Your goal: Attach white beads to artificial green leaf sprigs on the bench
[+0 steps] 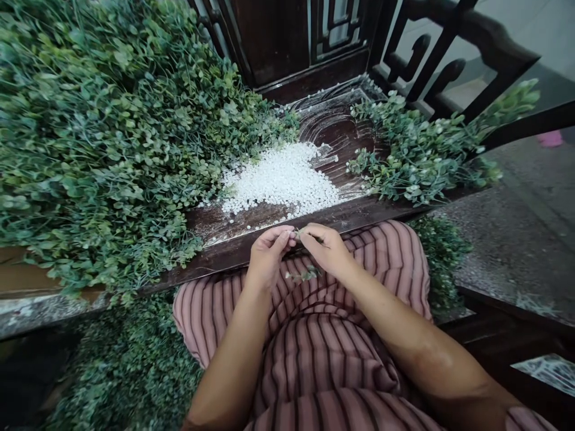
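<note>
My left hand (271,254) and my right hand (329,250) meet above my lap, just in front of the wooden seat's front edge. Fingertips of both are pinched together, nearly touching. A small green leafy sprig (305,273) hangs below them, its upper end seemingly between my right thumb and fingers. What sits in the left pinch is too small to make out; a whitish spot shows there. Just beyond the hands, a heap of small white beads (287,179) is spread on the dark wooden seat (363,211).
A large mass of green artificial foliage (112,131) fills the left side. A smaller bunch of sprigs (422,149) lies on the seat's right end, by the carved armrest (467,42). More foliage (130,359) is below at left. Striped cloth (332,335) covers my lap.
</note>
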### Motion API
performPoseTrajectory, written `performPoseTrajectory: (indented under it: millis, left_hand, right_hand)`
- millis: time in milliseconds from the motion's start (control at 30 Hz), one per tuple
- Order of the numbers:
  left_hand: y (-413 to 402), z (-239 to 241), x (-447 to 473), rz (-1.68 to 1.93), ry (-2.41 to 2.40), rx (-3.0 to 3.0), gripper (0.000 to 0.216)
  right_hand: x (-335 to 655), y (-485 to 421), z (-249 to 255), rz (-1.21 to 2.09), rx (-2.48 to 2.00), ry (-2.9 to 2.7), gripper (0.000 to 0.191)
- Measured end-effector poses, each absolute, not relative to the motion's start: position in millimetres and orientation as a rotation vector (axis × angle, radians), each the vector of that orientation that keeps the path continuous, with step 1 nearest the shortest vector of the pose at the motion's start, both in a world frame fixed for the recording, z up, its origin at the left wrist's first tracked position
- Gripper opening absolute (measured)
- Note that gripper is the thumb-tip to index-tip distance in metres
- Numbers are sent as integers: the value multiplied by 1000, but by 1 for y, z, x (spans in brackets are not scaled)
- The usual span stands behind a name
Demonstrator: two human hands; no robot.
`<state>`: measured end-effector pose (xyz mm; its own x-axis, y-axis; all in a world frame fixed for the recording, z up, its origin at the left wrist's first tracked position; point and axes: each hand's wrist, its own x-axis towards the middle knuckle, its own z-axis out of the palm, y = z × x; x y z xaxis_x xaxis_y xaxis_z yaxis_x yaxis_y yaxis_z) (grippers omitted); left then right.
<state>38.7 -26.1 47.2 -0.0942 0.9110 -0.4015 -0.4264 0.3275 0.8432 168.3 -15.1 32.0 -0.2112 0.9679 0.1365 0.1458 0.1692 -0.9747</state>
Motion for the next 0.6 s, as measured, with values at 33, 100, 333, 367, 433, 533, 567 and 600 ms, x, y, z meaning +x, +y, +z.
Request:
performPoseTrajectory:
  millis: [33, 100, 333, 367, 433, 533, 567, 600]
  left_hand:
    - [-28, 47, 39, 1213, 1163, 531, 25]
    - [-31, 47, 41, 1217, 1138, 520, 24]
    - [-38, 48, 46, 1218, 1110, 439, 24]
    - [-38, 48, 47, 1219, 1111, 427, 24]
    - [-38, 49, 48, 1217, 1123, 401, 25]
    - [-39, 50, 51, 1210, 1137, 377, 24]
    - [-39, 51, 51, 1210, 1136, 376, 23]
    - [-39, 51, 52, 1210, 1132, 377, 22]
  right_hand:
    - [168, -16, 34, 1139, -1089, -1548, 22]
    - [168, -19, 37, 1137, -1066, -1540, 21]
    - [167, -29, 45, 1235, -1067, -1572, 25]
    - [167, -29, 46, 1238, -1062, -1573, 26]
    - [168, -29, 46, 1232, -1056, -1578, 27]
    - [170, -29, 46, 1221, -1056, -1561, 26]
    - [170, -29, 46, 1221, -1055, -1549, 26]
    - [170, -30, 45, 1222, -1056, -1536, 25]
